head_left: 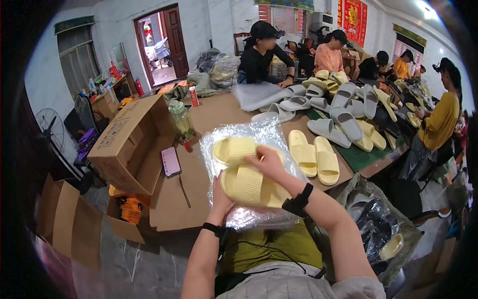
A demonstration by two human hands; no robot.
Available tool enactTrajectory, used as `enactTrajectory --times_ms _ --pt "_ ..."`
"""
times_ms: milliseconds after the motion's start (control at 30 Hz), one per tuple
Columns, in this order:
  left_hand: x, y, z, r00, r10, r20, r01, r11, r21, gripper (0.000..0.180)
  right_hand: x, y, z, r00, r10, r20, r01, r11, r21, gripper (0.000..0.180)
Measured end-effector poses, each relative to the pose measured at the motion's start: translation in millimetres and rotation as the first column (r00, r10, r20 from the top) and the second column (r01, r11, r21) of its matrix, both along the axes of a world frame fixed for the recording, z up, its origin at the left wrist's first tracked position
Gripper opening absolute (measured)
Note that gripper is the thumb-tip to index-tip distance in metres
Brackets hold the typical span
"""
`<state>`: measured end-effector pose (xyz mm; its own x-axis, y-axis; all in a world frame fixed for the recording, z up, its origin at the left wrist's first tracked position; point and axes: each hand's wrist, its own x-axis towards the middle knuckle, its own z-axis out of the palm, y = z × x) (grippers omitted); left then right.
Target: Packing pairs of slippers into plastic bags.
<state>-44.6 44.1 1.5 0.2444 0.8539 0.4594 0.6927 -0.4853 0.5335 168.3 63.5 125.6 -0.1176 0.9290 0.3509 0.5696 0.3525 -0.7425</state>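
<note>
In the head view, two pale yellow foam slide sandals are held over a crinkled clear plastic bag point(249, 134) that is spread on the brown counter point(219, 112). The nearer yellow slide point(251, 187) is supported from below by the left hand point(220, 197), whose fingers are curled under its left end. The farther yellow slide point(234, 149) is touched by the right hand point(266, 162), whose fingers are closed over its right edge, so the two slides are pressed one just above the other. One black band is worn on each wrist.

Just to the right, one more pair of pale yellow slides point(313, 157) is laid flat, soles down, side by side. Beyond it, many grey and yellow slides are spread over a green mat point(361, 157); their number cannot be counted. To the left, one pink phone point(171, 161), one clear bottle point(180, 118) and one open cardboard box point(132, 144) are seen. Six other people are seated around the far counter.
</note>
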Motion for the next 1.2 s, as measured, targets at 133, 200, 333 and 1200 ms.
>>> enactTrajectory --times_ms 133,200,333,1200 --pt "5 -1 5 0.988 0.061 -0.139 -0.059 0.998 0.019 0.061 36 30 3 0.947 -0.257 -0.193 0.277 0.957 0.087 0.043" --pt "13 -4 14 0.995 0.046 -0.090 -0.045 0.999 0.018 0.058 67 54 -27 0.979 -0.171 -0.111 0.178 0.983 0.051 0.044" --pt "13 -9 18 0.993 0.064 -0.101 -0.064 0.998 0.002 0.057 83 54 -47 0.987 0.143 0.076 -0.140 0.989 -0.037 0.046" --pt "11 -8 14 0.987 0.088 -0.133 -0.091 0.996 -0.018 0.058 92 39 -46 0.863 0.211 0.460 -0.145 0.974 -0.174 0.070"
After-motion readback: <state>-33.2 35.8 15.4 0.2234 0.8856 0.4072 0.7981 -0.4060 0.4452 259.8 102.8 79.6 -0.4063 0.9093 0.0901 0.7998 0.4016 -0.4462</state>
